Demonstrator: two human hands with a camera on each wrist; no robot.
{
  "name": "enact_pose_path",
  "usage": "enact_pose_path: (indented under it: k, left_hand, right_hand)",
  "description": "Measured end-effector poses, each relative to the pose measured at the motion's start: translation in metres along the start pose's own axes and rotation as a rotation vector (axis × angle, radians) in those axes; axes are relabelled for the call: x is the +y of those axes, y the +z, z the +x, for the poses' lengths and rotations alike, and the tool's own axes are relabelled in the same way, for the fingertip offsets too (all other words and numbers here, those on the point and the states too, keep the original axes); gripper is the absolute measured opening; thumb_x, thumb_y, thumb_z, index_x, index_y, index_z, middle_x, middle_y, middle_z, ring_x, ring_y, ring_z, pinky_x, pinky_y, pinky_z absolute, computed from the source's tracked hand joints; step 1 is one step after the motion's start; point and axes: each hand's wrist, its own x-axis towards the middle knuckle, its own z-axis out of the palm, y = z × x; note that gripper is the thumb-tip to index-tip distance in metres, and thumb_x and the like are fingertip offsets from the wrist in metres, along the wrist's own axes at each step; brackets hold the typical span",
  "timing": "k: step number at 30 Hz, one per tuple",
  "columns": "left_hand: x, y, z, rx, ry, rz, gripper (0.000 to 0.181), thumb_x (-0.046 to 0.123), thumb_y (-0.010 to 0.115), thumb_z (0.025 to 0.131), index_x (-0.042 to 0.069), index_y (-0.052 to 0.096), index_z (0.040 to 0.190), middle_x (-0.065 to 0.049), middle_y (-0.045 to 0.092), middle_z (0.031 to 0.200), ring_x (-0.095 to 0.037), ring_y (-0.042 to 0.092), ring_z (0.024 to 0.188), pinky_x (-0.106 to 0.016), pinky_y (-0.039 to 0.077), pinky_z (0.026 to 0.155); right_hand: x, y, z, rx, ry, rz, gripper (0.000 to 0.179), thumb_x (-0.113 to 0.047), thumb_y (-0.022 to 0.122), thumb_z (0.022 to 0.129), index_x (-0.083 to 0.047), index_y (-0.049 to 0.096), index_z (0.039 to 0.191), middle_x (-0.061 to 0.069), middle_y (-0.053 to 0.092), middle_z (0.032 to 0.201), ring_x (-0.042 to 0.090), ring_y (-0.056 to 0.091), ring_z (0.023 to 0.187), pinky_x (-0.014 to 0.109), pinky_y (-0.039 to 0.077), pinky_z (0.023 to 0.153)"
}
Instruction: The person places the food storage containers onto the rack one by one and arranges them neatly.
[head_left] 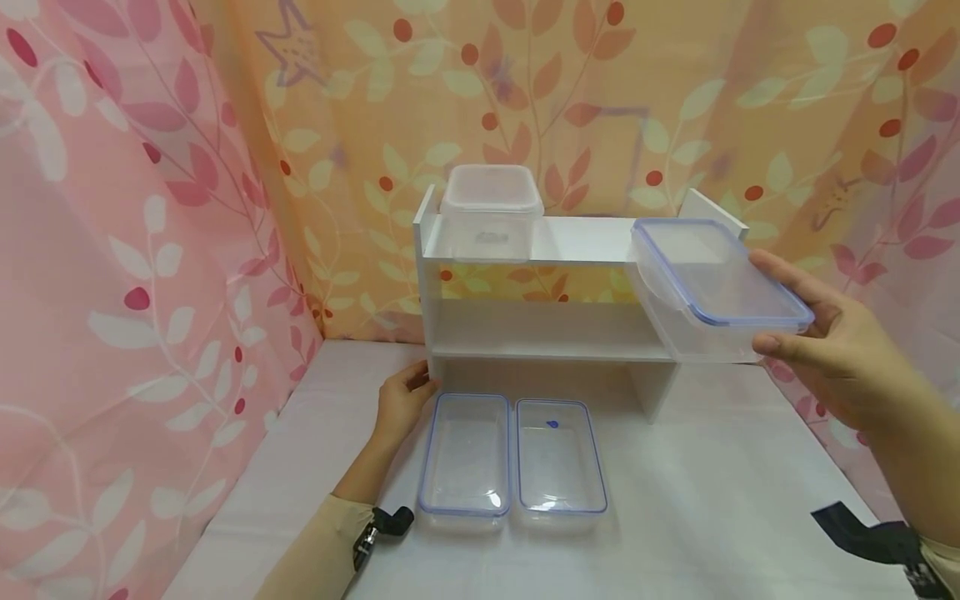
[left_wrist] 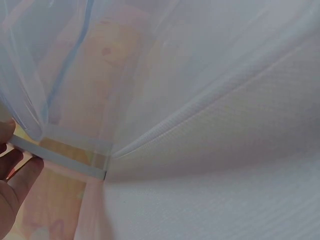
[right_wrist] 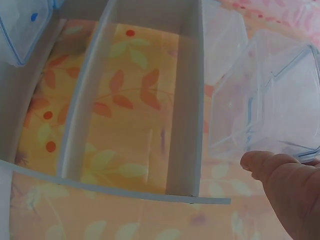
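Observation:
My right hand (head_left: 847, 342) grips a clear food container with a blue-edged lid (head_left: 731, 271) by its right side, thumb low and fingers at the lid. In the head view it overlaps the right end of a white two-tier shelf (head_left: 555, 333); the right wrist view shows the container (right_wrist: 280, 95) beside the shelf's top board. Low on the shelf's left side, my left hand (head_left: 403, 398) pinches the front edge of the side panel (left_wrist: 65, 161) between thumb and fingers. Another clear container with a whitish lid (head_left: 491, 212) sits on the top board's left end.
Two clear blue-rimmed containers stand side by side on the white-covered table, the left one (head_left: 467, 458) near my left hand, the right one (head_left: 561, 458) with a small blue mark. Patterned curtains (head_left: 360, 125) hang behind the shelf and on both sides.

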Motion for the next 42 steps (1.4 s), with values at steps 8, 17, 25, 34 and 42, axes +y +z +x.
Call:
enact_pose_path:
  k: [8, 17, 25, 34, 42]
  left_hand:
    - [-0.001, -0.002, 0.001, 0.006, 0.001, 0.009, 0.040, 0.010, 0.076, 0.092, 0.003, 0.069, 0.131, -0.015, 0.071, 0.128, -0.033, 0.070, 0.116, -0.045, 0.059, 0.093]
    - [-0.003, -0.004, 0.003, -0.001, 0.003, 0.002, 0.042, 0.011, 0.076, 0.093, 0.002, 0.067, 0.133, -0.016, 0.069, 0.131, -0.033, 0.069, 0.118, -0.042, 0.059, 0.094]
    - [-0.005, -0.003, 0.001, -0.003, 0.000, -0.001, 0.042, 0.008, 0.076, 0.093, 0.002, 0.067, 0.133, -0.015, 0.070, 0.130, -0.033, 0.069, 0.117, -0.043, 0.059, 0.095]
    - [-0.006, -0.001, 0.002, 0.006, -0.010, -0.023, 0.042, 0.014, 0.078, 0.092, 0.006, 0.069, 0.131, -0.012, 0.073, 0.125, -0.029, 0.071, 0.114, -0.040, 0.060, 0.091]
    - [-0.009, 0.000, 0.003, 0.009, 0.004, -0.011, 0.041, 0.015, 0.078, 0.092, 0.007, 0.070, 0.131, -0.012, 0.073, 0.124, -0.030, 0.071, 0.113, -0.042, 0.060, 0.091]
  right_hand:
    - [-0.009, 0.000, 0.029, -0.009, 0.012, 0.048, 0.076, 0.012, 0.059, 0.096, -0.012, 0.030, 0.162, 0.005, 0.024, 0.158, 0.020, 0.040, 0.131, 0.018, 0.053, 0.097]
    - [-0.009, 0.003, 0.061, 0.009, 0.115, 0.067, 0.078, 0.007, 0.060, 0.098, -0.017, 0.025, 0.164, 0.005, 0.021, 0.158, 0.018, 0.044, 0.126, 0.015, 0.049, 0.098]
    - [-0.009, 0.005, 0.092, 0.007, 0.161, 0.066, 0.085, 0.002, 0.064, 0.097, -0.018, 0.018, 0.165, 0.007, 0.005, 0.169, 0.016, 0.036, 0.135, 0.012, 0.047, 0.099]
    - [-0.002, -0.002, 0.115, 0.054, 0.207, 0.083, 0.088, 0.001, 0.066, 0.097, -0.018, 0.015, 0.166, 0.002, 0.001, 0.172, 0.018, 0.025, 0.145, 0.011, 0.048, 0.096]
    - [0.005, -0.008, 0.125, 0.079, 0.218, 0.092, 0.091, 0.001, 0.067, 0.095, -0.017, 0.013, 0.166, 0.000, -0.002, 0.172, 0.021, 0.016, 0.150, 0.012, 0.049, 0.093]
